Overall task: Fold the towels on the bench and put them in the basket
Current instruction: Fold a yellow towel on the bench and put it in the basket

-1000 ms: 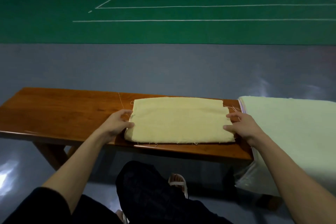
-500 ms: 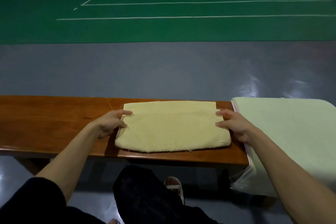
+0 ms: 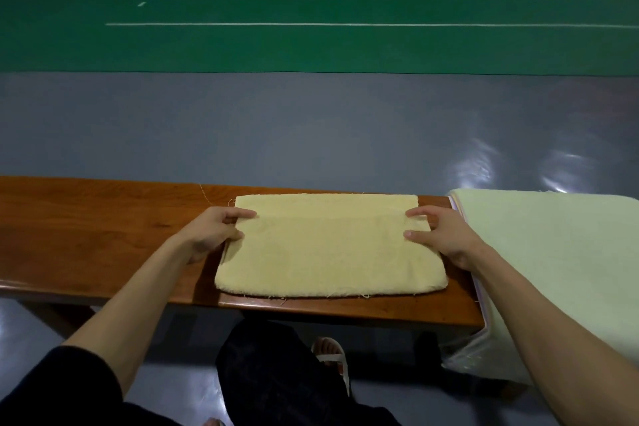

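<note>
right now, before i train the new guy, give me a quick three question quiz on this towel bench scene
1. True or false: a basket is in view.
2. Where does the pale green towel lie from the yellow towel? A) the person's left B) the person's right C) on top of it
3. What do the left hand and the right hand both touch?
Key: 1 false; 2 B; 3 the yellow towel.

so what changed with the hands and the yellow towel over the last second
Both hands slid inward over the short ends of the yellow towel; the left hand and right hand now pinch them instead of just touching the edges. The towel stays folded on the bench, the pale green cloth beside it unmoved.
</note>
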